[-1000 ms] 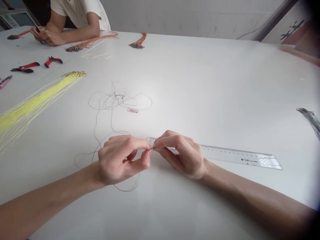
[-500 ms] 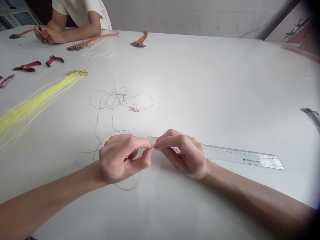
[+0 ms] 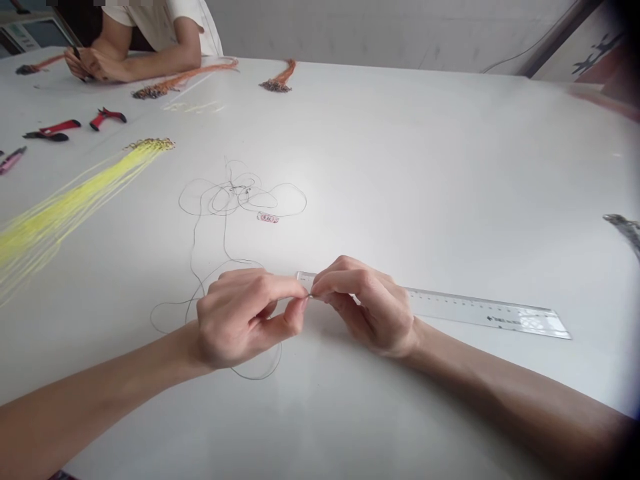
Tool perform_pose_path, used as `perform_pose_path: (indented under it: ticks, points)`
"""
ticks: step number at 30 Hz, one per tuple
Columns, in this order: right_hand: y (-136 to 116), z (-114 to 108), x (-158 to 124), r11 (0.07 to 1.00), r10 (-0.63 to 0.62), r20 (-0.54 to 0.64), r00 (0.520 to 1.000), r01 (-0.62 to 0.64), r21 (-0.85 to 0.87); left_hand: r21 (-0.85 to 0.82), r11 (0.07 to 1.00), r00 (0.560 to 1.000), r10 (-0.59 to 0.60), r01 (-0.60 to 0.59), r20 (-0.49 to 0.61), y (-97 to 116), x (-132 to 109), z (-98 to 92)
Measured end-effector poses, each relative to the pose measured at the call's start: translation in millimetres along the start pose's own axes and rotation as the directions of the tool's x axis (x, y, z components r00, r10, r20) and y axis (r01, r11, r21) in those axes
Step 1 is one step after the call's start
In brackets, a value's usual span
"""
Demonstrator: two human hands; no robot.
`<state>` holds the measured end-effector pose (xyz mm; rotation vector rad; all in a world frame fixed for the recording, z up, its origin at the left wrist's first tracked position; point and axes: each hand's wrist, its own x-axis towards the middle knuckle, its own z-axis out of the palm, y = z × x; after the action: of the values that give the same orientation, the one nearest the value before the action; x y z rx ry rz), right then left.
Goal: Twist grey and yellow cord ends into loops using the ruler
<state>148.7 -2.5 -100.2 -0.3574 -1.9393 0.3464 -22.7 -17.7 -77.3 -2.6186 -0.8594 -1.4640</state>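
Observation:
My left hand (image 3: 250, 310) is closed, thumb and forefinger pinching a tiny bit of thin dark thread (image 3: 240, 190). Right across from it, my right hand (image 3: 370, 307) pinches the same thread, fingertips almost touching those of the left. What exactly sits between the fingertips is too small to make out well. Loops of the thread lie on the table beyond and beneath my left hand. A clear ruler (image 3: 480, 310) lies flat behind and under my right hand, its left end showing by the fingertips. Near the loops is a small red-and-white label (image 3: 269, 218).
On the white table (image 3: 425, 167), a bundle of yellow cords (image 3: 95, 193) lies left, with red-handled pliers (image 3: 107, 119) beyond it. Orange cord bundles (image 3: 280, 79) lie at the back. A person (image 3: 150, 53) sits at the far left, holding a dark pen-like tool.
My fingertips have shifted very slightly, with the pinch point a touch farther right. The other person's dark tool has tilted a little. Otherwise the table looks the same.

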Motion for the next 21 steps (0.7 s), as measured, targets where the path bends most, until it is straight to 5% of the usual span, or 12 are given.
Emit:
perform_pose_path:
  ticks: [21]
  points:
    - [0.7,1.2,0.0,1.0,0.005,-0.03,1.0,-0.004,0.017,0.004,1.0,1.0,-0.024,0.024,0.019,1.2,1.8,-1.0]
